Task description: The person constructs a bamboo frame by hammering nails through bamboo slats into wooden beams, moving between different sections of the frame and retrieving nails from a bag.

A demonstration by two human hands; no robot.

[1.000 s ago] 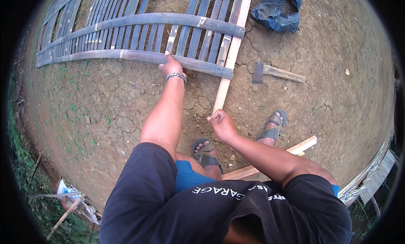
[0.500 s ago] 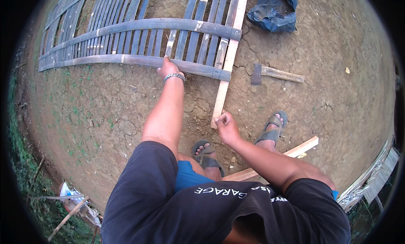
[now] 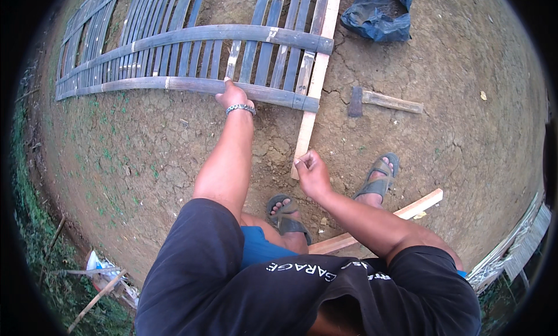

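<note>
My left hand [image 3: 235,95] is closed round the near bamboo rail [image 3: 192,85] of a long slatted bamboo panel [image 3: 256,60], thumb lying over the top. A chain bracelet circles that wrist. Crossing under the rails at the panel's right end is a pale wooden strip [image 3: 307,127] that sticks out toward me. Near its free end my right hand [image 3: 314,176] is closed, with thumb and forefinger pinched at the strip's edge. The curled fingers hide part of the grip.
An axe-like tool with a wooden handle [image 3: 392,102] lies on cracked soil to the right. Beyond it sits a dark plastic bag [image 3: 376,16]. Another wooden strip [image 3: 421,203] passes beneath my right arm, near my sandalled feet. Plants and sticks [image 3: 96,301] border the lower left.
My right hand has shifted very slightly at the strip's end. The left hand stays on the rail, and the panel has not visibly moved.
</note>
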